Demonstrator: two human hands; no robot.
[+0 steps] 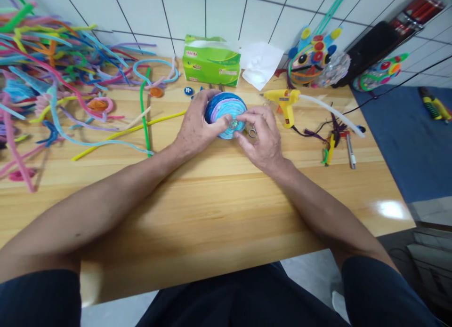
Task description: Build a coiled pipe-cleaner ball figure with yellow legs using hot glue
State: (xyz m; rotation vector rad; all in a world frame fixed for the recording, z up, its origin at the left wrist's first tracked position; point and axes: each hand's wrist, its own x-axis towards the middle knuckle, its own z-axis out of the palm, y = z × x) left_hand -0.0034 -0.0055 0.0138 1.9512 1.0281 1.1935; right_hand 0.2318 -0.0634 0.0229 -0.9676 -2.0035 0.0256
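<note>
A round piece wound from blue, lilac and light-blue pipe cleaners [226, 103] is held up over the wooden table. My left hand [199, 122] grips it from the left, its thumb lying across the front face near the centre. On the other side my right hand [263, 136] has its fingers bent and their tips touching the light-blue centre and lower right rim. Whether those fingertips pinch something small cannot be made out. Part of a scissors handle [252, 132] shows just behind the right fingers.
Loose pipe cleaners [70, 73] pile up on the left. A green tissue pack [212, 61] stands at the back beside white paper [260, 66]. Rightward lie a yellow glue gun [284, 103] and a pen [351, 150]; decorated figures [310, 59] and a dark flask [388, 37] stand behind.
</note>
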